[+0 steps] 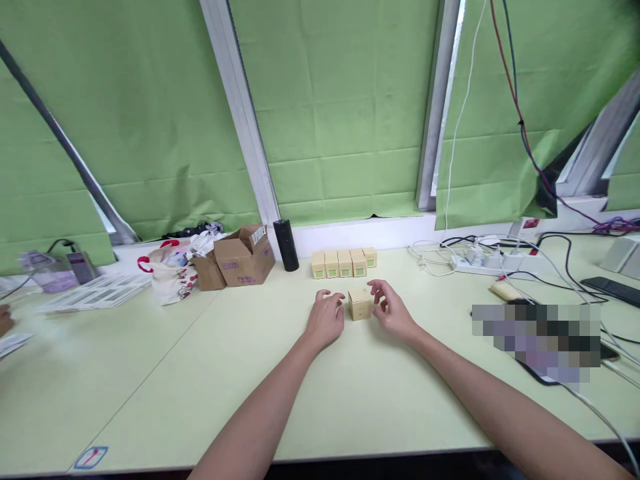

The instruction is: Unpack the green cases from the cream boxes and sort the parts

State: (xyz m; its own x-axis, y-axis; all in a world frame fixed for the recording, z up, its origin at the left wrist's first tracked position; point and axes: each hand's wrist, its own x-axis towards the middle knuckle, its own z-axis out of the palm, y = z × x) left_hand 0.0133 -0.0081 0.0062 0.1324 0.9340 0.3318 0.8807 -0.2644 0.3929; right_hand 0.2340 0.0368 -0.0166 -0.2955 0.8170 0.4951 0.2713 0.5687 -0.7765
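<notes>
A small cardboard box (pixel 360 305) stands closed on the pale table (pixel 380 400), between my two hands. My left hand (pixel 326 316) is just to its left, fingers curved and apart, with a slight gap to the box. On the other side, my right hand (pixel 392 309) is open, its fingertips close to the box's right face; whether they touch it I cannot tell. Behind them, several similar small boxes (pixel 332 264) with green-marked labels stand in a row near the wall.
Left of the row stand a black cylinder (pixel 286 245), an open carton (pixel 245 257) and a cloth bag (pixel 173 275). White racks (pixel 97 293) lie farther left. A power strip (pixel 493 261) with tangled cables spreads along the right. Part of another person's hand (pixel 5 320) shows at the left edge.
</notes>
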